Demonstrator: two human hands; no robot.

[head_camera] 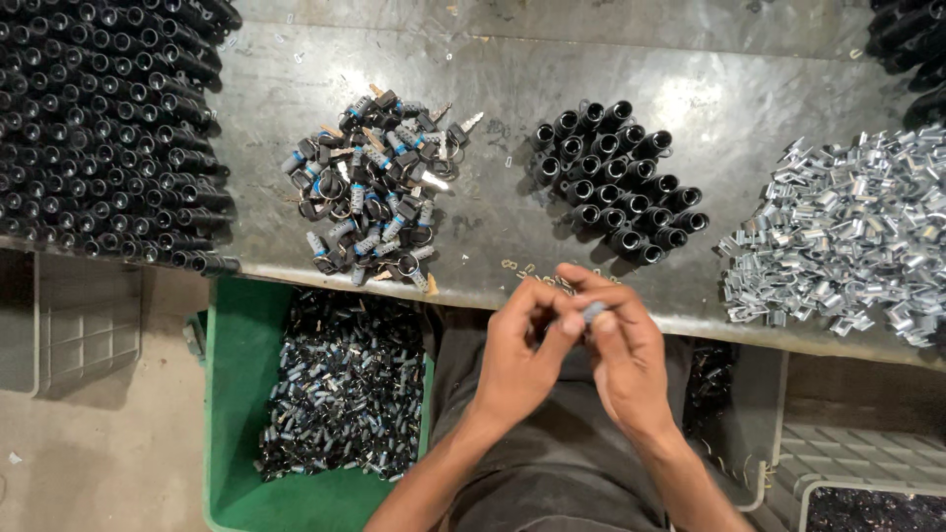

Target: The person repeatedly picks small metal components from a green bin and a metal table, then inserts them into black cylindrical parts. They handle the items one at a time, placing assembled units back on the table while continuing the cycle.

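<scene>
My left hand (522,350) and my right hand (626,345) meet over my lap just below the table's front edge. Their fingertips pinch one small grey metal part (593,311) between them; what else they hold is hidden. On the grey table (493,148) above lie a heap of keyed lock cores with black heads (370,182), a cluster of black cylindrical sleeves (616,182) and a heap of shiny metal clips (838,236).
A large stack of black tubes (99,128) fills the left end of the table. More black tubes (912,39) lie at the top right. A green bin (232,394) with dark assembled parts stands below the table. Grey crates (79,315) sit at left and lower right.
</scene>
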